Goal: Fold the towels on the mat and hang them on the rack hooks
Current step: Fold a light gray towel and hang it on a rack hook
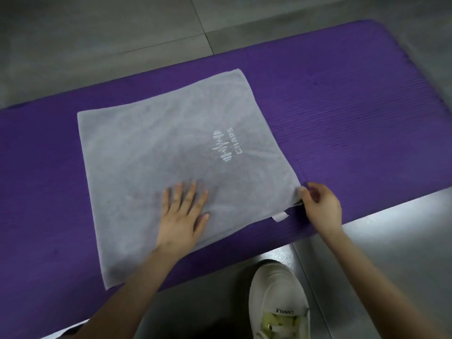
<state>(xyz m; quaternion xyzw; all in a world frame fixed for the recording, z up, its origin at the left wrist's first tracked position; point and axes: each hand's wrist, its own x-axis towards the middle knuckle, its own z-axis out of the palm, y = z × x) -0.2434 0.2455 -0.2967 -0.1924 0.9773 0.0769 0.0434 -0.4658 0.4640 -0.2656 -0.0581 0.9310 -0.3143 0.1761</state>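
From the head view, you have one grey towel lying flat on one purple mat, near the mat's near edge and a little left of its middle. The towel carries one white embroidered logo reading CHARS, and one small white tag sticks out at its near right corner.

Both your hands are on it. Your left hand lies palm down on the towel's near part, its fingers straight and spread apart. Your right hand pinches the towel's right edge, just above the tag, between thumb and forefinger, with the other fingers curled.

One white shoe stands on the floor just below the mat, between your forearms.

The mat lies on a grey tiled floor, with thin joints running across it.

The mat's left end and right side run out of the picture, and the bottom edge cuts the shoe. The lettering on the shoe's tongue is too small to read surely. A dark shape at the lower left edge is too cut off to identify.
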